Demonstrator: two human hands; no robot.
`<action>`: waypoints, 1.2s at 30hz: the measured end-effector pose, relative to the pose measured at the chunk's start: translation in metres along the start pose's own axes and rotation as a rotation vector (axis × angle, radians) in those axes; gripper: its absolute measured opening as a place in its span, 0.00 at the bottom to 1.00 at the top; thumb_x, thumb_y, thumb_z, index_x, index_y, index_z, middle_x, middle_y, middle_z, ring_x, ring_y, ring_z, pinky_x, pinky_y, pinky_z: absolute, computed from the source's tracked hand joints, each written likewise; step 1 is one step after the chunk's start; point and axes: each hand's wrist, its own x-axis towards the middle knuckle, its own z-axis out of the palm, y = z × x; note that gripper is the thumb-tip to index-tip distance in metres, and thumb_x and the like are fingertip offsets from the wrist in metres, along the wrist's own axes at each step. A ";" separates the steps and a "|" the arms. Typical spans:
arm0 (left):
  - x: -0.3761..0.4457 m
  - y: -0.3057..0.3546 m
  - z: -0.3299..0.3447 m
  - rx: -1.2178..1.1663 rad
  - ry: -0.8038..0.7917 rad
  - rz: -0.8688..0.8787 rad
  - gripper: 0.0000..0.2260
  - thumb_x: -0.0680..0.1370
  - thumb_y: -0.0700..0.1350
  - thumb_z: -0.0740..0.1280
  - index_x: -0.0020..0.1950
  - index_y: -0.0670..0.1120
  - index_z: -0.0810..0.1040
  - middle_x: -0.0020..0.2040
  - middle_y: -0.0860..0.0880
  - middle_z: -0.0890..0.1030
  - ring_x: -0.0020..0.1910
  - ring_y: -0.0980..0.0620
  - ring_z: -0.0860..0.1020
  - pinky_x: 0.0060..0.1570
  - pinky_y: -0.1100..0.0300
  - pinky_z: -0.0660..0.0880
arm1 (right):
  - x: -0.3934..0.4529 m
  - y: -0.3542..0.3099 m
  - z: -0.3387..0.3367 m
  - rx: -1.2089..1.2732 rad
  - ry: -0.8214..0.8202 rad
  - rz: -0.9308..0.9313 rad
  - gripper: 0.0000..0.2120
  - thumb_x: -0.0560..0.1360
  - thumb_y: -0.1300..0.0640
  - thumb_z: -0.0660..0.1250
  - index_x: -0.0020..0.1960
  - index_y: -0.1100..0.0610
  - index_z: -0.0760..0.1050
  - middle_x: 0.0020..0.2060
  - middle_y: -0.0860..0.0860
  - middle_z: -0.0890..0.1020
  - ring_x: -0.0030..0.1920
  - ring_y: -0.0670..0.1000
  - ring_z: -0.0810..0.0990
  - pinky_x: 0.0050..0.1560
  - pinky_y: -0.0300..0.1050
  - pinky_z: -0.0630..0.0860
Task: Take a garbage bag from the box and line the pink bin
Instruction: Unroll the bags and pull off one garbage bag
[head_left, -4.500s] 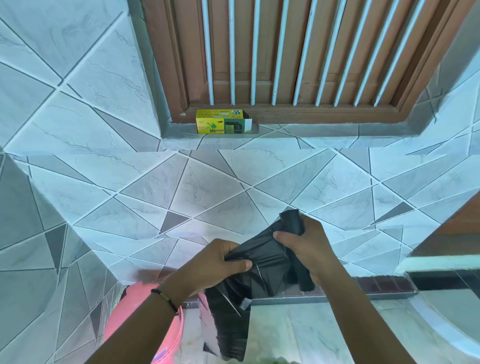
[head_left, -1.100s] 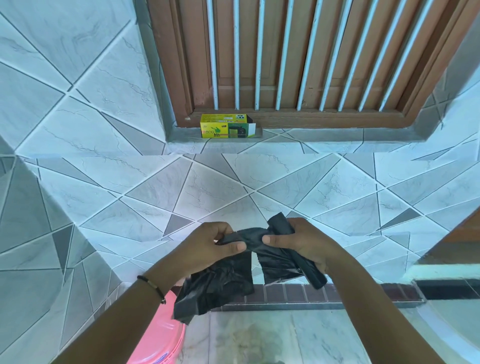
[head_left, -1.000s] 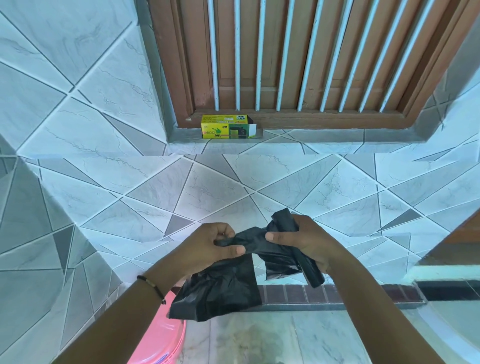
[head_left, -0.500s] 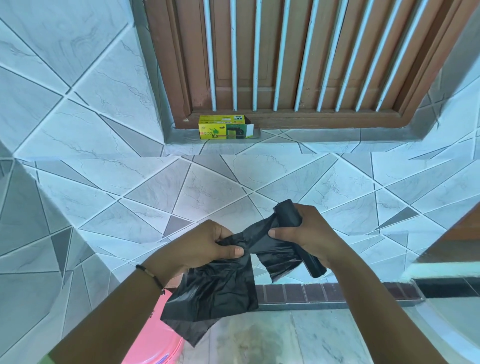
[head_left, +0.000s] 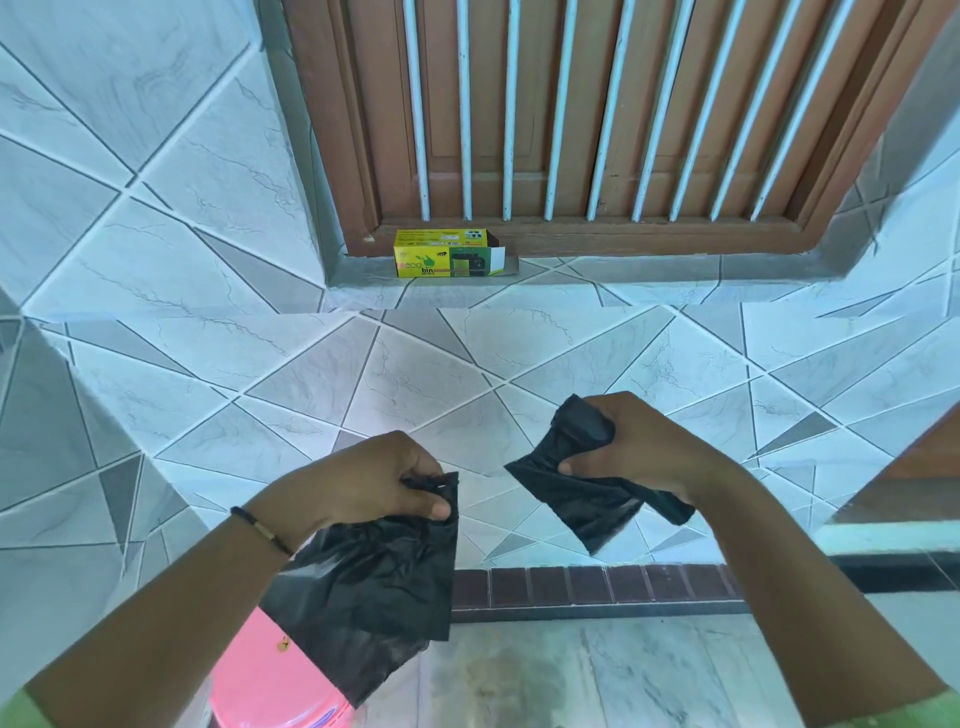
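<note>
Just one cam here, a wide-angle worn on the person's head, looking forward and down. It faces a tiled wall (head_left: 405, 384) with a barred window (head_left: 597, 119) up top. The hands sit close below.

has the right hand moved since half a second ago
Yes. The right hand has swung right, away from the left hand, judged against the wall tile seams behind it; the black plastic it grips is now torn apart from the left hand's bag.

Thin crinkled black plastic bag (head_left: 374, 587); glossy tiles (head_left: 415, 384).
</note>
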 end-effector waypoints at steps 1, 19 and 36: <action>0.000 0.002 -0.002 0.005 0.006 0.001 0.15 0.72 0.47 0.73 0.25 0.56 0.77 0.23 0.59 0.76 0.24 0.65 0.71 0.28 0.72 0.66 | 0.001 0.001 -0.003 0.003 -0.010 0.004 0.07 0.67 0.62 0.74 0.40 0.54 0.77 0.34 0.51 0.81 0.31 0.45 0.80 0.32 0.35 0.74; 0.013 -0.007 0.042 -0.299 0.114 0.111 0.12 0.80 0.42 0.59 0.40 0.53 0.78 0.28 0.60 0.76 0.28 0.63 0.72 0.35 0.66 0.67 | 0.003 0.027 0.053 1.340 -0.255 -0.012 0.27 0.61 0.55 0.77 0.56 0.68 0.78 0.55 0.61 0.82 0.57 0.58 0.80 0.63 0.56 0.73; 0.011 -0.001 0.079 -1.029 0.324 0.199 0.09 0.70 0.51 0.69 0.40 0.46 0.84 0.33 0.50 0.82 0.33 0.54 0.79 0.36 0.66 0.76 | 0.008 0.011 0.086 1.510 0.048 0.350 0.16 0.55 0.55 0.75 0.35 0.64 0.76 0.28 0.60 0.80 0.27 0.56 0.80 0.32 0.44 0.81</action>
